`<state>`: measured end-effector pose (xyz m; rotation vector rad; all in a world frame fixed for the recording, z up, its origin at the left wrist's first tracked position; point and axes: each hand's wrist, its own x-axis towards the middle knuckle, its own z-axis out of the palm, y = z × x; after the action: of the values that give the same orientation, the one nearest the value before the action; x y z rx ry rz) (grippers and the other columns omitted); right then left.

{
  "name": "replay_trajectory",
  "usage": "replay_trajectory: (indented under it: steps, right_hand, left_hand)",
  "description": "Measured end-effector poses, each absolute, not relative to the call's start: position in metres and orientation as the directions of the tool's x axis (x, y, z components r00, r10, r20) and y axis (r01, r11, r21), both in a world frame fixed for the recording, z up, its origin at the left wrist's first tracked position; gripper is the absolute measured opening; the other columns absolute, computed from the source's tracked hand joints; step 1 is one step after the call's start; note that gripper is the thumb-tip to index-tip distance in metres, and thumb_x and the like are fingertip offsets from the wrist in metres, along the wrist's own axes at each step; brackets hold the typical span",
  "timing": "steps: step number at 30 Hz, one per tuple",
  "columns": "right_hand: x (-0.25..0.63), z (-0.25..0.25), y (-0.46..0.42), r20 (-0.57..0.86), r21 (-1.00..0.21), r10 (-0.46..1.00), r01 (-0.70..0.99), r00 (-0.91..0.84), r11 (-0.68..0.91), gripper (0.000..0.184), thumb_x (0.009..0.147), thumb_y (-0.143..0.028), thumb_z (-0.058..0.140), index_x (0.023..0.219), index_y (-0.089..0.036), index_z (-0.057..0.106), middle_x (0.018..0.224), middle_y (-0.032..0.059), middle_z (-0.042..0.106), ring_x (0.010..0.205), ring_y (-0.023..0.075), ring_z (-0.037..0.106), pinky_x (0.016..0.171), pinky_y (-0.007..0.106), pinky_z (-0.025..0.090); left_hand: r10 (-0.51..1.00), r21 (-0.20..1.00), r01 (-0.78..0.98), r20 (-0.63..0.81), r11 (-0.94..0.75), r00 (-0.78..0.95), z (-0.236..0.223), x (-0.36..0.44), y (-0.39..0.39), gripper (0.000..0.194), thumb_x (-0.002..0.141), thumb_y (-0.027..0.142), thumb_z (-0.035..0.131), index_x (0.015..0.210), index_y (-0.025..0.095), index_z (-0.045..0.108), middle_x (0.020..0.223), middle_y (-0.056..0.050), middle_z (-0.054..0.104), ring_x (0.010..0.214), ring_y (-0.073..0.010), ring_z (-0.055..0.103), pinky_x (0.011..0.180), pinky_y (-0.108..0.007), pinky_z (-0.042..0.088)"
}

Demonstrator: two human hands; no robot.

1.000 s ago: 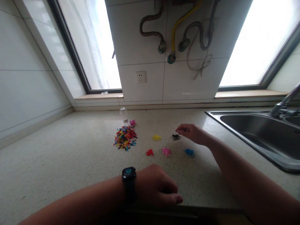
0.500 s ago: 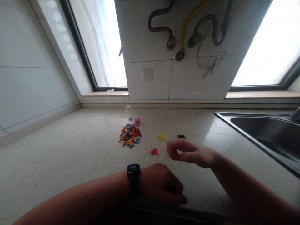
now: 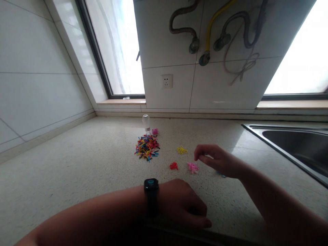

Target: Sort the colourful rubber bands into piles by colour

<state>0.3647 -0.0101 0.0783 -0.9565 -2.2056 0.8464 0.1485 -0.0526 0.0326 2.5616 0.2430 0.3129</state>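
My right hand (image 3: 217,160) hovers low over the speckled counter (image 3: 77,171), fingers curled and pinched together. What they hold, if anything, is too small to see. Just left of its fingertips lies a small pink clump (image 3: 192,167), with a red clump (image 3: 173,166) and a yellow clump (image 3: 181,150) beyond. A bit of blue (image 3: 221,175) peeks from under the wrist. A larger heap of mixed coloured bands (image 3: 147,147) lies further left. My left hand (image 3: 184,205), with a black watch (image 3: 151,186) on its wrist, rests curled at the counter's near edge.
Behind the heap stand a small clear bottle (image 3: 146,122) and a pink cap (image 3: 154,131). A steel sink (image 3: 294,143) is set into the counter on the right. Tiled walls, a socket (image 3: 166,81), hoses and two bright windows close the back.
My right hand drew back from the black piece towards me, then shifted a little away again, uncovering the pink clump. The view has swung left. My left hand has stayed put.
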Motion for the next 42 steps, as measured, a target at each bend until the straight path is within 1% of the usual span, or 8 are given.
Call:
replay_trajectory:
  steps: [5,8,14,18,22,26,31,42]
  right_hand:
    - [0.386,0.066,0.010,0.286,-0.738,0.839,0.452,-0.463,0.501,0.015,0.086,-0.029,0.053,0.084,-0.020,0.064,0.076,0.0027,0.059,0.072,0.0157,0.053,0.065,0.029,0.042]
    - [0.392,0.060,0.017,0.285,-0.750,0.858,0.459,-0.427,0.477,0.016,0.086,-0.031,0.053,0.085,-0.020,0.063,0.075,0.0025,0.058,0.069,0.0155,0.052,0.064,0.029,0.042]
    - [0.398,0.053,0.027,0.276,-0.745,0.889,0.502,-0.366,0.438,0.020,0.085,-0.038,0.054,0.084,-0.021,0.064,0.073,0.0033,0.059,0.068,0.0165,0.053,0.061,0.029,0.042]
    - [0.407,0.048,0.035,0.290,-0.727,0.895,0.531,-0.338,0.436,0.024,0.086,-0.042,0.054,0.084,-0.021,0.066,0.073,0.0039,0.060,0.067,0.0167,0.053,0.059,0.029,0.042]
    - [0.417,0.045,0.040,0.302,-0.709,0.906,0.565,-0.297,0.422,0.028,0.086,-0.047,0.055,0.085,-0.022,0.067,0.070,0.0037,0.060,0.064,0.0167,0.053,0.057,0.030,0.041]
    - [0.422,0.043,0.043,0.304,-0.710,0.913,0.575,-0.271,0.407,0.026,0.086,-0.045,0.054,0.086,-0.022,0.067,0.067,0.0025,0.057,0.061,0.0152,0.049,0.054,0.029,0.038]
    - [0.423,0.040,0.046,0.294,-0.703,0.909,0.578,-0.295,0.415,0.024,0.086,-0.041,0.053,0.087,-0.021,0.067,0.067,0.0013,0.056,0.058,0.0133,0.045,0.053,0.028,0.036]
    - [0.424,0.040,0.045,0.269,-0.675,0.909,0.611,-0.318,0.414,0.026,0.086,-0.039,0.052,0.088,-0.019,0.068,0.062,-0.0007,0.051,0.055,0.0118,0.041,0.052,0.026,0.032]
  left_hand:
    - [0.191,0.480,0.079,0.189,-0.874,0.963,0.034,0.147,-0.054,0.034,0.090,0.045,0.055,0.069,0.020,0.061,0.055,0.005,0.053,0.054,-0.0067,0.048,0.052,-0.021,0.032]
    - [0.209,0.438,0.098,0.215,-0.894,0.954,0.032,0.146,-0.055,0.035,0.091,0.047,0.053,0.069,0.021,0.061,0.055,0.004,0.055,0.054,-0.0072,0.049,0.051,-0.022,0.031]
    - [0.313,0.215,0.267,0.217,-0.939,0.925,0.044,0.138,-0.039,0.038,0.092,0.047,0.049,0.067,0.021,0.060,0.055,0.002,0.058,0.054,-0.0095,0.050,0.051,-0.025,0.027]
    - [0.437,0.077,0.431,0.212,-0.899,0.874,0.065,0.118,-0.011,0.037,0.095,0.042,0.045,0.072,0.019,0.063,0.061,-0.001,0.062,0.056,-0.0104,0.052,0.054,-0.026,0.027]
    - [0.629,0.058,0.631,0.192,-0.774,0.753,0.077,0.091,0.023,0.036,0.096,0.044,0.045,0.083,0.019,0.068,0.068,-0.002,0.066,0.060,-0.0117,0.055,0.057,-0.026,0.030]
    - [0.720,0.033,0.720,0.082,-0.693,0.690,0.078,0.065,0.049,0.028,0.090,0.042,0.054,0.088,0.020,0.071,0.075,-0.002,0.069,0.065,-0.0133,0.058,0.059,-0.026,0.032]
    - [0.727,0.029,0.726,0.023,-0.687,0.686,0.077,0.049,0.060,0.019,0.085,0.038,0.061,0.091,0.024,0.073,0.079,0.000,0.071,0.068,-0.0138,0.061,0.059,-0.025,0.033]
    - [0.720,0.019,0.720,-0.003,-0.694,0.694,0.076,0.050,0.061,0.019,0.082,0.037,0.061,0.091,0.027,0.076,0.078,0.001,0.071,0.067,-0.0127,0.060,0.060,-0.023,0.037]
